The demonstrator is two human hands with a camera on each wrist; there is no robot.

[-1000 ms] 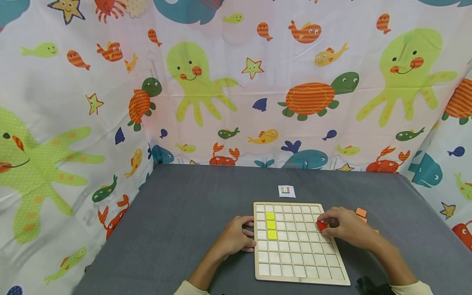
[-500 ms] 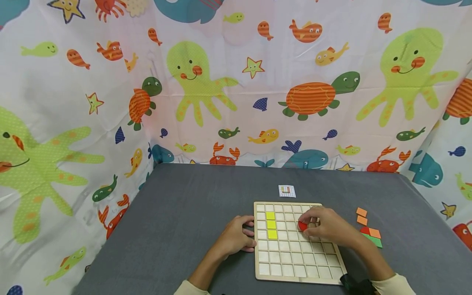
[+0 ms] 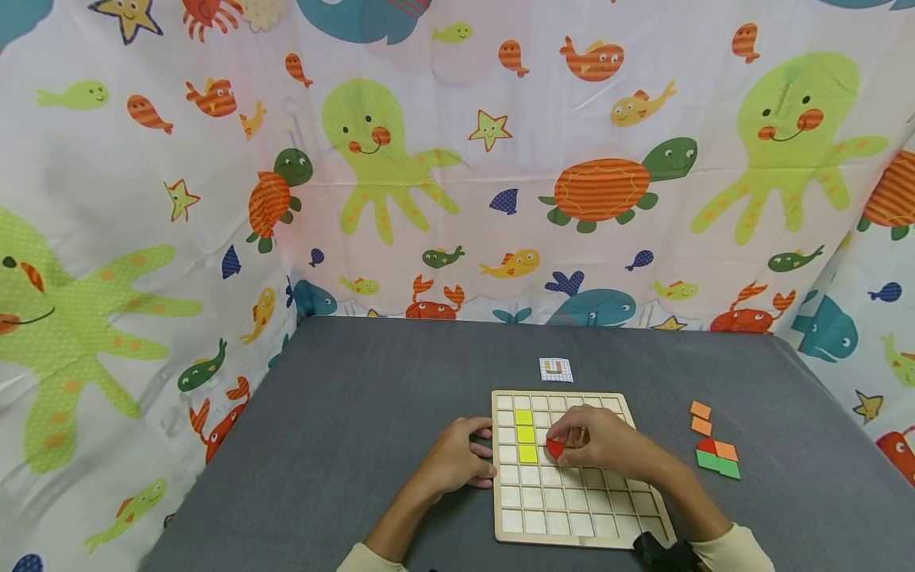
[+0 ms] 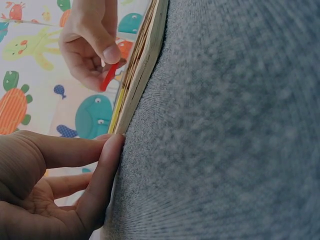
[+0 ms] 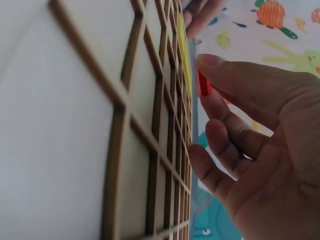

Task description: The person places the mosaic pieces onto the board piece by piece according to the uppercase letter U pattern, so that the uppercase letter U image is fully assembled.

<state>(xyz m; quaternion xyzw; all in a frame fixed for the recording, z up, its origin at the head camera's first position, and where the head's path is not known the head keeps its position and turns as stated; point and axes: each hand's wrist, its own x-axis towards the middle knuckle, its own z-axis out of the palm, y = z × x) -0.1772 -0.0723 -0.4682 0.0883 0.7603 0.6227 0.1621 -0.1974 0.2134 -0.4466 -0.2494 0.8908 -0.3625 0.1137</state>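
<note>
A wooden grid board [image 3: 581,543] lies on the grey tabletop. Three yellow tiles [image 3: 525,434] form a column in its cells near the left side. My left hand [image 3: 457,457] rests with its fingertips against the board's left edge. Over the upper middle of the grid, my right hand [image 3: 608,441] pinches a red tile [image 3: 554,449] between thumb and finger. The right wrist view shows this red tile [image 5: 203,84] on edge at the fingertips, beside the board's surface. It also appears thin in the left wrist view, held a little off the board.
Loose orange tiles [image 3: 700,410], another red tile [image 3: 706,446] and green tiles [image 3: 718,465] lie right of the board. A small card [image 3: 555,369] with a printed grid pattern lies behind it. A sea-animal curtain [image 3: 457,159] hangs around the table.
My right hand has moved left across the board with the red tile, from its right edge to near the yellow column. My left hand has stayed in place.
</note>
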